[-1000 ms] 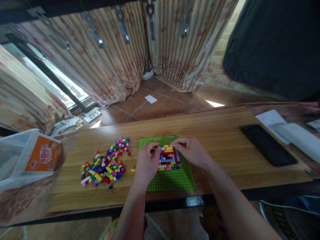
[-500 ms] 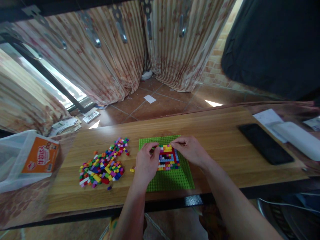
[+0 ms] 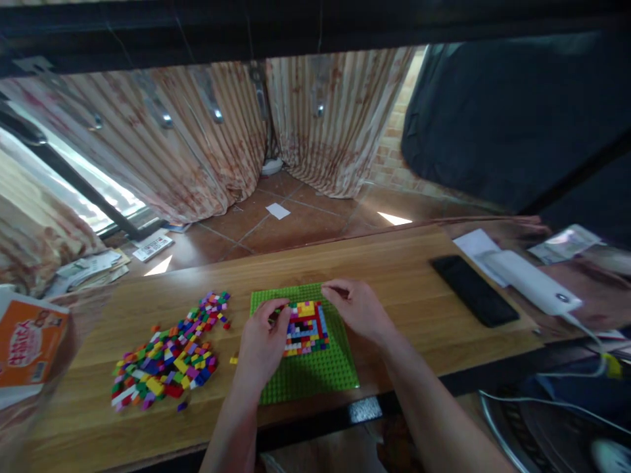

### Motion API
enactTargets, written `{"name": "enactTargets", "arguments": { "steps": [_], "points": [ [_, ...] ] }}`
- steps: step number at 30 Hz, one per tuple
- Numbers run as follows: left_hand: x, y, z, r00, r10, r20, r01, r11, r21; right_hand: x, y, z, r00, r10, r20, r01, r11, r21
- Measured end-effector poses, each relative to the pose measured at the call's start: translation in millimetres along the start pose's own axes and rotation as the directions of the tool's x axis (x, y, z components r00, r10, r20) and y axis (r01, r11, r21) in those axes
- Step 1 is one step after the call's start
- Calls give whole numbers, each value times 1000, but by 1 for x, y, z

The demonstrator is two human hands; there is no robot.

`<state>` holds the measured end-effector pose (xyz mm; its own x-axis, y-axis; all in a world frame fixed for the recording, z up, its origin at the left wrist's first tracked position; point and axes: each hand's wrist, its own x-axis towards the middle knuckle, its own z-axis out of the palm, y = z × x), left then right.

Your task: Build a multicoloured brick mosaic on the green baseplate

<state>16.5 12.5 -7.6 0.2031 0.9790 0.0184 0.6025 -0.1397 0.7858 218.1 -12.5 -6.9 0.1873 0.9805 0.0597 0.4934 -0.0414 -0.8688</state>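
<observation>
Crowded fingers over a half-covered brick mosaic

Your main risk is at the mosaic's far edge: a fingertip pressing at a slant could lift or skew a small piece there, because your left hand (image 3: 263, 338) covers the left side and hides how those pieces sit. Your left wrist could also knock the small yellow plastic brick (image 3: 233, 360) lying just beside it on the brown wood-grain surface (image 3: 394, 276). If the studded green square baseplate (image 3: 315, 381) isn't braced, a sideways push might slide it.

The fingers of your left hand are curled, thumb and forefinger close together; whether they pinch a brick, you can't tell from here. Your right hand (image 3: 357, 309) has its fingertips drawn together near the far right corner, and whether anything is between them is too small to make out.

The multicoloured brick mosaic (image 3: 306, 332) sits on the baseplate, between your hands. It shows yellow along the far edge, red bands, light blue and black inside, and a mixed-colour row nearest you.
</observation>
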Motion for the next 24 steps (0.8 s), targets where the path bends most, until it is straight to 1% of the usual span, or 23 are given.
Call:
{"name": "enactTargets", "arguments": {
  "steps": [1,2,3,4,6,7,8,10,11,12,13,14,16,18,21,24],
  "points": [
    [1,-1,0,1000,7,-2,-7,1000,7,2,3,-10,996,17,-83,-18,1000,-18],
    [2,-2,-1,1000,12,11,-12,1000,11,5,8,-22,982,42,-184,-53,997,-53],
    [3,-4,-1,1000,10,26,-11,1000,14,6,14,-36,952,77,-298,-112,989,-101],
    [4,-5,-1,1000,11,24,-11,1000,19,7,21,-52,909,106,-403,-187,968,-169],
    [5,-7,-1,1000,16,23,-17,999,35,5,37,-86,802,125,-584,-366,876,-315],
    [5,-8,-1,999,29,21,-30,999,45,3,46,-102,759,145,-635,-457,813,-360],
    [5,-9,-1,999,46,16,-47,997,57,-1,55,-116,703,183,-687,-556,743,-371],
    [6,-11,-1,997,73,4,-73,994,80,-10,74,-139,610,256,-750,-700,617,-359],
    [7,-13,0,997,78,0,-77,993,89,-15,83,-148,577,297,-761,-749,563,-349],
    [7,-14,0,997,77,1,-77,992,95,-19,91,-154,558,346,-755,-784,517,-343],
    [8,-15,-1,997,74,6,-75,992,98,-22,99,-159,554,396,-732,-804,483,-348],
    [9,-16,-1,997,71,12,-72,993,98,-25,106,-164,561,431,-706,-810,460,-363],
    [10,-17,-2,997,69,25,-71,993,94,-28,116,-171,568,473,-673,-816,432,-385],
    [11,-17,-3,997,72,27,-74,993,95,-29,122,-177,575,498,-649,-814,427,-394],
    [12,-17,-5,997,68,31,-70,993,92,-30,125,-184,586,514,-627,-807,443,-391],
    [14,-18,-5,997,55,49,-59,995,84,-29,123,-184,579,521,-628,-811,448,-376]
  ]
}}
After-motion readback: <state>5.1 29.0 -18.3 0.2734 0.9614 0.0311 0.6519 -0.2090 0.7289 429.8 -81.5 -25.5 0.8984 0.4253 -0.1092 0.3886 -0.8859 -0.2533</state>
